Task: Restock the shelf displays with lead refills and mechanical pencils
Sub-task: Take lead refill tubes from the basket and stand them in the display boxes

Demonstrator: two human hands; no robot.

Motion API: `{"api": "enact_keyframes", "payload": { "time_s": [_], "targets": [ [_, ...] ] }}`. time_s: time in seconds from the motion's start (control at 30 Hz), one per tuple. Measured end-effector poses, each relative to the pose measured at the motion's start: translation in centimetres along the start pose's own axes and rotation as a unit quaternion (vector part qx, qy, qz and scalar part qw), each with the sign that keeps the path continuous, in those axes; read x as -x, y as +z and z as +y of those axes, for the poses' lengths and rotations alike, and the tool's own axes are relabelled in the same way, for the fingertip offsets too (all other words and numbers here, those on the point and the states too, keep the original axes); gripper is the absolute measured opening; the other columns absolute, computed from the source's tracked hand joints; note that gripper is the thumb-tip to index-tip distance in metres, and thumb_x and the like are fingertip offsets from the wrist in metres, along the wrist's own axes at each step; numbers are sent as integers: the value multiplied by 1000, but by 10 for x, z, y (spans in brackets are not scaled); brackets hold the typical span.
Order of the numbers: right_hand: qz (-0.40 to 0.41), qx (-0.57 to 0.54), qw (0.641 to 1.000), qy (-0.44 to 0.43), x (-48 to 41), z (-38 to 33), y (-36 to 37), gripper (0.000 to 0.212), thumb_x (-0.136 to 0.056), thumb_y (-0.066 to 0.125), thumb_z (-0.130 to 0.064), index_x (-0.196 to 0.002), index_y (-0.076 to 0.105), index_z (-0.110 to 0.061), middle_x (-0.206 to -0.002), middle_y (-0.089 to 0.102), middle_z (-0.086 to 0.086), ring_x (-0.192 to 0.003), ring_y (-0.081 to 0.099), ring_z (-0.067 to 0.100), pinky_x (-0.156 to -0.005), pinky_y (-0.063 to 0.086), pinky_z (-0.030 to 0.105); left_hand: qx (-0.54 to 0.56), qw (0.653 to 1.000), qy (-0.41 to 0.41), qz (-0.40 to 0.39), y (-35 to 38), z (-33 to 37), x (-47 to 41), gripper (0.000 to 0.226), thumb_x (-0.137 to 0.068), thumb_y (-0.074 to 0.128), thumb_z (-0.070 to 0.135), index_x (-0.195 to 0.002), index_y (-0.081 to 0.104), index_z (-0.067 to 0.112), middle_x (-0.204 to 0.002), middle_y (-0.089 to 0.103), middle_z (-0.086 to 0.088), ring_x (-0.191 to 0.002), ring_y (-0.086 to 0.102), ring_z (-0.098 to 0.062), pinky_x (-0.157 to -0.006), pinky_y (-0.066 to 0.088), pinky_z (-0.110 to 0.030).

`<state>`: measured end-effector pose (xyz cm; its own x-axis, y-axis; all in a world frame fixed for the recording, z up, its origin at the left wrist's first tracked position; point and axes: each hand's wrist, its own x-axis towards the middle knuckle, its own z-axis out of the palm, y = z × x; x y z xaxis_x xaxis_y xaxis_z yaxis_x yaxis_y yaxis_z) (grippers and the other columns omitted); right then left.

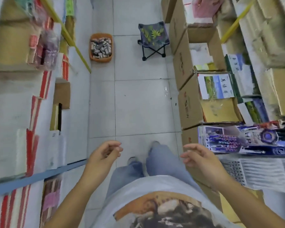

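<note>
I stand in a narrow aisle looking down at the tiled floor. My left hand (104, 153) hangs in front of me with loosely curled fingers and holds nothing. My right hand (199, 157) is also empty, its fingers relaxed and pointing left. An orange basket (91, 46) filled with several small packets sits on the floor far ahead, near the left shelf. Both hands are far from it.
A small folding stool (153, 38) stands on the floor ahead, right of the basket. Shelves with white and red boxes (31, 112) line the left. Open cardboard cartons (187, 102) and stationery display packs (237, 140) line the right.
</note>
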<state>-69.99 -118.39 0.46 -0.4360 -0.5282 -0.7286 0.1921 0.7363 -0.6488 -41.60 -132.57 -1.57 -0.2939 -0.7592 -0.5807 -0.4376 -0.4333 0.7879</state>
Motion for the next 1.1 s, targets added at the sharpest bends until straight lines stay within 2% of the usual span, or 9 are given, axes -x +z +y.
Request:
{"api": "enact_keyframes", "payload": {
  "time_s": [0.13, 0.27, 0.4, 0.5, 0.67, 0.8, 0.97, 1.1],
  "targets": [
    [12, 25, 1000, 1, -72, -54, 1, 19, -95, 53, -4, -103, 66, -15, -85, 74, 7, -81, 67, 27, -86, 53, 45, -14, 999, 30, -9, 0, 65, -96, 16, -98, 61, 15, -100, 69, 28, -94, 76, 12, -84, 71, -7, -78, 54, -18],
    [-13, 41, 999, 2, -154, -131, 1, 18, -95, 55, -4, -101, 67, -16, -84, 75, 5, -79, 67, 23, -88, 53, 44, 4, 999, 16, 29, -1, 112, -169, 15, -99, 60, 11, -102, 69, 23, -94, 76, 13, -83, 70, -6, -74, 52, -10],
    [-68, 81, 994, -18, -224, -231, 2, 18, -94, 56, -7, -103, 67, -18, -84, 75, 1, -77, 66, 18, -79, 53, 30, 25, 997, -37, 64, -10, 147, -221, 18, -99, 60, 12, -101, 70, 27, -96, 76, 9, -88, 71, -10, -81, 53, -21],
    [-97, 106, 988, -47, -271, -305, 12, 19, -95, 55, -9, -102, 66, -21, -86, 75, -1, -74, 67, 11, -68, 52, 18, 37, 993, -57, 94, -24, 169, -255, 17, -99, 59, 17, -100, 70, 30, -95, 76, 12, -85, 71, -6, -82, 52, -26],
    [-125, 142, 979, -70, -347, -400, 46, 18, -95, 53, -9, -103, 66, -21, -90, 74, 0, -79, 66, 14, -77, 52, 30, 73, 982, -84, 151, -57, 195, -324, 18, -98, 62, 19, -98, 71, 35, -96, 76, 10, -84, 72, -8, -84, 53, -31],
    [-124, 145, 979, -71, -405, -455, 72, 18, -94, 54, -10, -103, 66, -22, -89, 73, -1, -78, 67, 13, -73, 53, 25, 65, 984, -76, 150, -81, 228, -406, 17, -99, 59, 14, -103, 69, 27, -94, 76, 12, -83, 72, -8, -84, 53, -30],
    [-103, 140, 983, -64, -456, -520, 84, 21, -96, 51, -5, -104, 65, -19, -86, 74, 0, -75, 66, 14, -69, 51, 24, 45, 992, -40, 107, -104, 307, -505, 20, -99, 59, 16, -103, 68, 34, -98, 75, 14, -87, 71, -4, -82, 52, -24],
    [-100, 136, 984, -49, -498, -571, 87, 20, -95, 52, -4, -104, 66, -16, -83, 74, 2, -73, 66, 14, -64, 52, 20, 49, 993, -9, 104, -119, 372, -579, 20, -98, 61, 15, -100, 68, 33, -95, 76, 14, -87, 70, -6, -85, 52, -27]
  ]
}}
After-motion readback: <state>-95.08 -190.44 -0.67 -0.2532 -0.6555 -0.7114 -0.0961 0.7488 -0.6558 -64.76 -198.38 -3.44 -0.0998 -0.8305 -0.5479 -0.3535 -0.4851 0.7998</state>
